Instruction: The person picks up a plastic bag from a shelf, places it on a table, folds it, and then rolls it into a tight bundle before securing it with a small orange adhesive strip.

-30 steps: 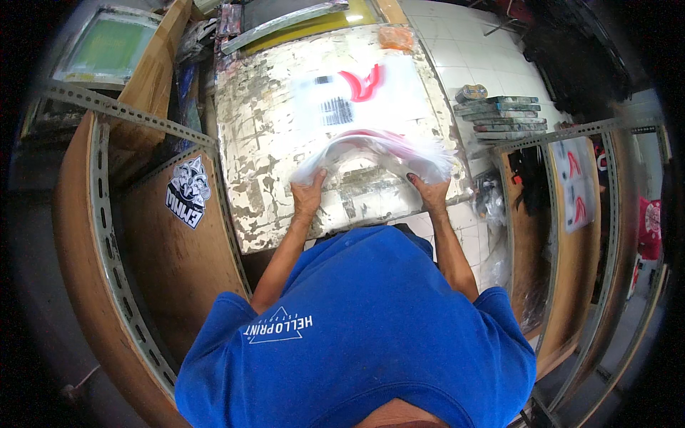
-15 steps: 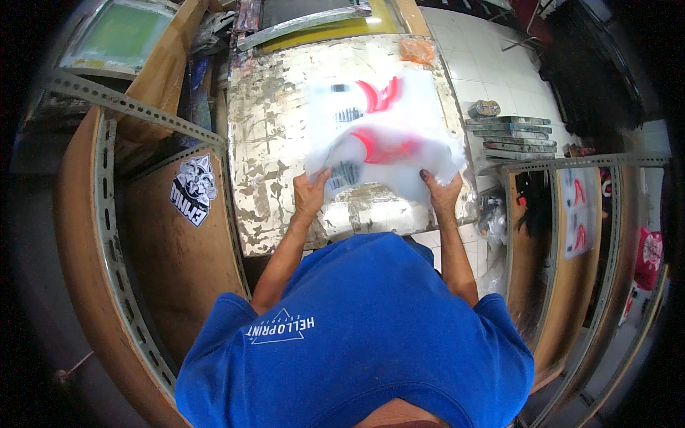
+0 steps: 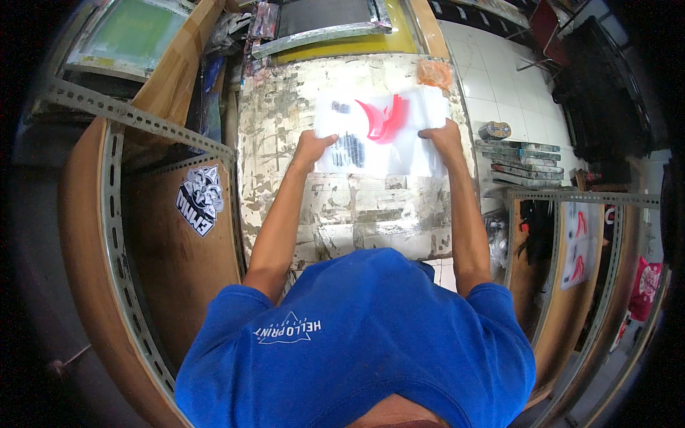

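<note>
A clear plastic bag (image 3: pixel 389 135) with a red printed shape and a black block of print lies spread on the paint-stained printing table (image 3: pixel 357 214). My left hand (image 3: pixel 312 148) grips its near left corner. My right hand (image 3: pixel 444 135) grips its near right edge. Both arms are stretched out over the table, and the bag sits flat toward the table's far end.
A framed printing screen (image 3: pixel 321 21) lies beyond the table. An orange rag (image 3: pixel 434 73) sits at the far right corner. Wooden racks with perforated metal angle bars (image 3: pixel 114 214) stand on the left; printed sheets (image 3: pixel 578 242) hang in racks on the right. Stacked frames (image 3: pixel 521 157) lie on the tiled floor.
The bag, held bunched near my body a second ago, has been carried forward and spread flat at the table's far end. Both arms have extended.
</note>
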A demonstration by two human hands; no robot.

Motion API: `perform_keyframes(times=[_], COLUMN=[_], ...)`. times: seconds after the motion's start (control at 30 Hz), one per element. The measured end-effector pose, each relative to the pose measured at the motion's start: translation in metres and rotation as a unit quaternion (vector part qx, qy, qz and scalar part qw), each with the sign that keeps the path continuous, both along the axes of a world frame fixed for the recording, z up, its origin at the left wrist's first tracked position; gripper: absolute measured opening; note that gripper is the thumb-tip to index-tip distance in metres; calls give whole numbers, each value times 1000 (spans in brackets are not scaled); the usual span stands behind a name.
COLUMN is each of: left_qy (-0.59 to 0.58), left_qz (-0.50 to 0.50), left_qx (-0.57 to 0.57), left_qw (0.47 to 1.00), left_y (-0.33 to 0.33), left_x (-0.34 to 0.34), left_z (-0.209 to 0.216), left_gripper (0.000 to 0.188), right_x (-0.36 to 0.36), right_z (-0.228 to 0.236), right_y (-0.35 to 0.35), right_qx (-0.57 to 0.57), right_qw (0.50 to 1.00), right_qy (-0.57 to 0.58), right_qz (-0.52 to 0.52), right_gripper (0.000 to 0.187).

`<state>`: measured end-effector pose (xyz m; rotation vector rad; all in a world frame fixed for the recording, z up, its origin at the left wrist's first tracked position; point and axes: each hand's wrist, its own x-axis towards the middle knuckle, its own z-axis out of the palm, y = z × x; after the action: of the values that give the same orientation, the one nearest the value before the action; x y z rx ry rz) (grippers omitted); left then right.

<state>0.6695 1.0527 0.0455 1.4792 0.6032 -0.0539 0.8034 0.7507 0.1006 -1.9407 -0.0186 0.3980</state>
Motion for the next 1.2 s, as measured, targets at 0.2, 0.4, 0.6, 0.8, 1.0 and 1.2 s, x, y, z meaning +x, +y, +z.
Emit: perform_keyframes(times=[0.2, 0.4, 0.6, 0.8, 1.0, 1.2], left_qy=[19, -8, 93, 15, 27, 23], left_qz=[2, -6, 7, -249, -290, -271], left_qx=[47, 112, 395, 507, 524, 538], left_qw=[999, 994, 914, 825, 800, 798], left_y=[-4, -8, -31, -18, -24, -25], left_x=[25, 20, 17, 0, -6, -12], left_z=[-20, -21, 20, 19, 19, 8], left_gripper=[31, 38, 68, 88, 97, 94], right_x=[44, 48, 45, 44, 41, -12], right_z=[-53, -65, -65, -61, -53, 18], right_y=[1, -4, -6, -1, -1, 32], right_qx=[-92, -108, -124, -148, -153, -407], right_qw=[995, 994, 992, 989, 988, 889], right_qy=[-27, -3, -10, -15, -13, -206], right_qz=[11, 11, -6, -3, -11, -28], right_gripper=[47, 52, 55, 61, 72, 92])
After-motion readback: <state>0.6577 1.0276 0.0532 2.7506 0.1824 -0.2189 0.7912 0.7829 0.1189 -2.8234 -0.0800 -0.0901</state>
